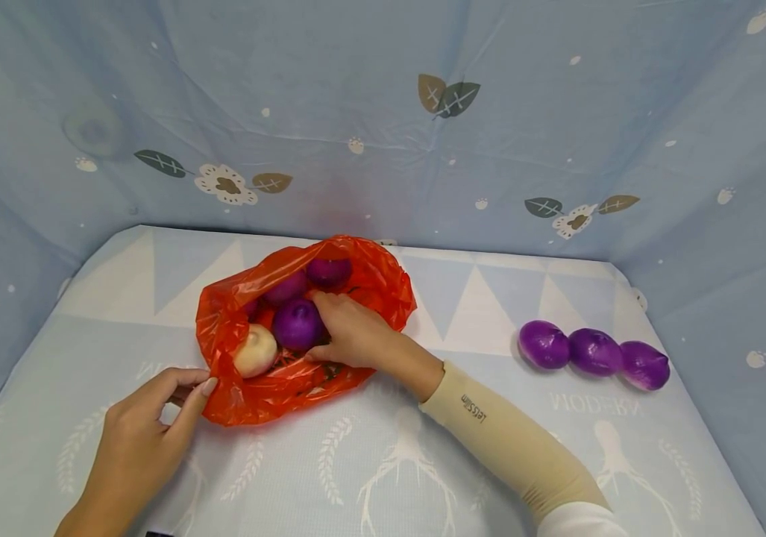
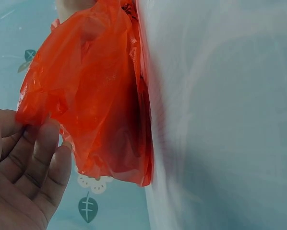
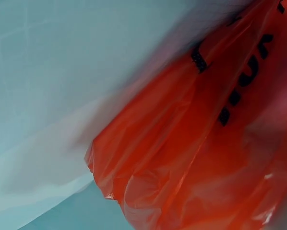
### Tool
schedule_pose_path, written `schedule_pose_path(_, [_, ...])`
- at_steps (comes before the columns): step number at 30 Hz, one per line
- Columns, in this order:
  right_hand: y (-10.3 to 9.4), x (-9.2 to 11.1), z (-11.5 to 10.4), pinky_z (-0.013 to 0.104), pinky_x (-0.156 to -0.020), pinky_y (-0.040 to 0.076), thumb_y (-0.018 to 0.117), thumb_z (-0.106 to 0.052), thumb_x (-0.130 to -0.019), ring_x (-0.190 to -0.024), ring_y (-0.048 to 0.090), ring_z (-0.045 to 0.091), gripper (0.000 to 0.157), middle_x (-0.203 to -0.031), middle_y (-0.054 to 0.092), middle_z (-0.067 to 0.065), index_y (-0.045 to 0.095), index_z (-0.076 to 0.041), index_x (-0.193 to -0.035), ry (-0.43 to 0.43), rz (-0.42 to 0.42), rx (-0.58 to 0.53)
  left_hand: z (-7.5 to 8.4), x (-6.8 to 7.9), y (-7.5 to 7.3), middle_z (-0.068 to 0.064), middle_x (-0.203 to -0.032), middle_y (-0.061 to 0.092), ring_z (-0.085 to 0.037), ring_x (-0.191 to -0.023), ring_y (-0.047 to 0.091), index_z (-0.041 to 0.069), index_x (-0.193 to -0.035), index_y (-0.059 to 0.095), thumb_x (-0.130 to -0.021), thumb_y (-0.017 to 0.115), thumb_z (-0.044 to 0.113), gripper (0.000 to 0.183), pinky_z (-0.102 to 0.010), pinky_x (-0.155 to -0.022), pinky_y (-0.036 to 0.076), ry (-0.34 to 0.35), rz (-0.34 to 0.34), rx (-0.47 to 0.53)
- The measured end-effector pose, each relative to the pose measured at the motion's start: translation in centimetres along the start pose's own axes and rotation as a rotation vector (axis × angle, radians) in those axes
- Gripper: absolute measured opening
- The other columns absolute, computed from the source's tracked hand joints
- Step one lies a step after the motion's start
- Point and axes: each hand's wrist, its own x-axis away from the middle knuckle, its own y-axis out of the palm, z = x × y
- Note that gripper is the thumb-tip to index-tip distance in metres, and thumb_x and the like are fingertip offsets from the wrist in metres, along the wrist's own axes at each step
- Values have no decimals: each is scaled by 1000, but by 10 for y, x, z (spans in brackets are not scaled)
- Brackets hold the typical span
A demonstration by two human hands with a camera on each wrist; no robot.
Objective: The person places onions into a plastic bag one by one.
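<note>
Fingers of the left hand (image 1: 141, 432) are pinching, forefinger against thumb, the lower-left rim of a red plastic bag (image 1: 255, 403), while those of the right hand (image 1: 359, 332) are curling round the right side of a purple onion (image 1: 297, 326), thumb below, some fingertips hiding from view. That onion is sitting inside the bag, left of centre in the frame, its round, glossy skin gleaming and its little pointed tip poking up. Pressing in at its lower left is a pale onion (image 1: 256, 352), cream-coloured and just as bulbous! Two more purple bulbs (image 1: 285, 287) are nestling towards the top of the bag, and a sliver of purple (image 1: 251, 306) is showing to their left. Thin, shiny, half see-through film is puckering all round the wide mouth, and in the right wrist view black lettering (image 3: 249, 72) is running along the creases.

Out at the right of the frame, three purple onions (image 1: 595, 352) are lying in a touching row, smooth and tapering to points. Stretchy-looking fabric, a beige sleeve (image 1: 510, 444), is hugging the right forearm and wrinkling near a white cuff (image 1: 580, 520) at the lower edge. Beneath it all, a pale tablecloth (image 1: 302, 485) is showing triangles, antlers and leafy sprigs, and across the top a blue curtain (image 1: 356, 74) is hanging, creasing softly, flowers and leaves dotting it.
</note>
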Motion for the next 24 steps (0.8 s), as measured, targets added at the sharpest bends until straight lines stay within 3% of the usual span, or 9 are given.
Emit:
schedule_pose_path(10, [-4, 5, 2, 33, -113, 44, 89, -37, -86, -129, 56, 21, 88, -140, 57, 10, 41, -5, -152, -20, 6, -98, 1, 0, -1, 2, -86, 73, 12, -80, 57, 8, -104, 74, -77, 85, -10, 34, -8, -62, 48, 1, 1, 5])
schedule_pose_path(19, [-9, 18, 3, 36, -121, 34, 83, -39, -91, -147, 41, 22, 96, -160, 43, 12, 28, -5, -162, -63, 17, -108, 1, 0, -1, 2, -87, 73, 11, -80, 57, 8, -104, 75, -77, 86, -9, 34, -7, -63, 49, -3, -1, -1])
schedule_pose_path(24, [-15, 29, 1, 37, -124, 28, 79, -44, -93, -153, 33, 25, 96, -165, 36, 13, 27, -3, -163, -78, 41, -54, 1, 0, -1, 2, -87, 73, 10, -79, 58, 9, -105, 74, -78, 86, -9, 34, -7, -63, 49, -10, -5, -4])
